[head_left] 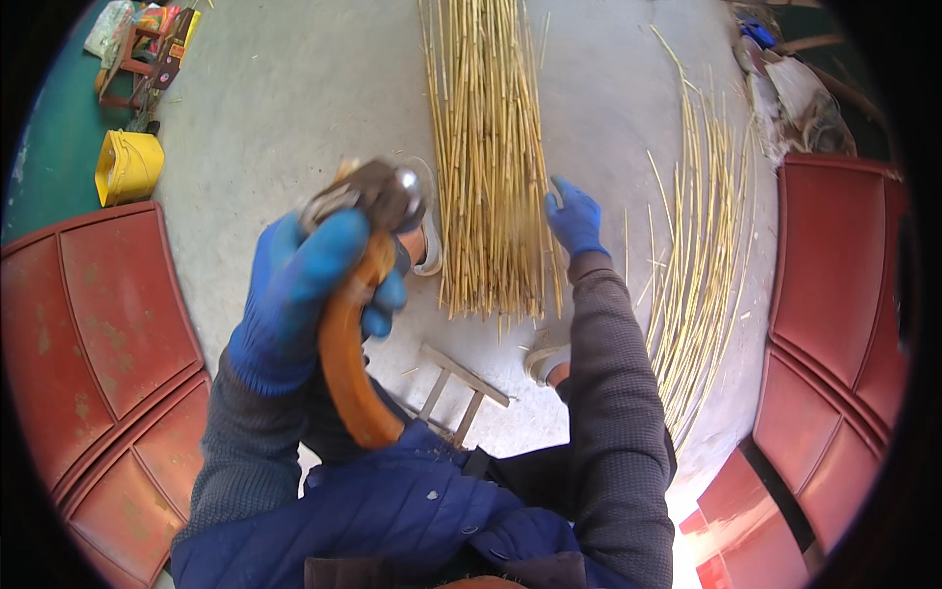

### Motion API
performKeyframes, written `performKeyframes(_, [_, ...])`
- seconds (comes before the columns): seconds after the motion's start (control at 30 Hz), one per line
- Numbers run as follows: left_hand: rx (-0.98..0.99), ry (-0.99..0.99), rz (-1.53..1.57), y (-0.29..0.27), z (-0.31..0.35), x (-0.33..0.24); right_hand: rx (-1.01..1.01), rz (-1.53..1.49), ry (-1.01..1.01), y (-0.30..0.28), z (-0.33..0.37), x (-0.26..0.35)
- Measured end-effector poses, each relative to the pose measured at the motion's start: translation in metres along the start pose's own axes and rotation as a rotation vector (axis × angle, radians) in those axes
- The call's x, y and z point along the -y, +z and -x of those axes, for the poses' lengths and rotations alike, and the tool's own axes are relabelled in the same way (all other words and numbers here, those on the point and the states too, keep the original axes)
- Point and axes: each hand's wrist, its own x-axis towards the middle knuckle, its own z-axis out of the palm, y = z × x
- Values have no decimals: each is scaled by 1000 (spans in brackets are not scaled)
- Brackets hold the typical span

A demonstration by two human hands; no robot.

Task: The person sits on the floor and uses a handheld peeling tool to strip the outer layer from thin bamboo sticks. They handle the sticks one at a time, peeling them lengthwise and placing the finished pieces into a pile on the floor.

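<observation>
My left hand (312, 285), in a blue work glove, is raised in front of me. Its fingers wrap round a tool (345, 339) with a curved orange-brown wooden handle and a shiny metal head, blurred by motion; its exact kind I cannot make out. A long thick bundle of yellow-brown stalks (491, 157) lies on the floor ahead, its near ends roughly level. At the right edge of these stalks is my right hand (575, 216), also gloved in blue, fingers apart and nothing visible in it. Whether it touches the stalks I cannot tell.
Looser stalks (702, 245) are spread on the grey floor (294, 88) to the right. A small wooden stool frame (459, 383) stands between my feet. Red padded seats (128, 324) flank me on both sides. A yellow bucket (130, 167) sits at the far left.
</observation>
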Motion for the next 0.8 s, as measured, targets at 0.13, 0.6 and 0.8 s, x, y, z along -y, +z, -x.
performKeyframes(0.13, [77,103,65,-25,-5,15,-86,127,84,56,-57,12])
performKeyframes(0.6, [-257,-114,5,2,-14,8,69,-67,241,66,-82,-45])
performKeyframes(0.8, [-176,-77,26,3,-3,5,1071,-590,533,-82,97,-92])
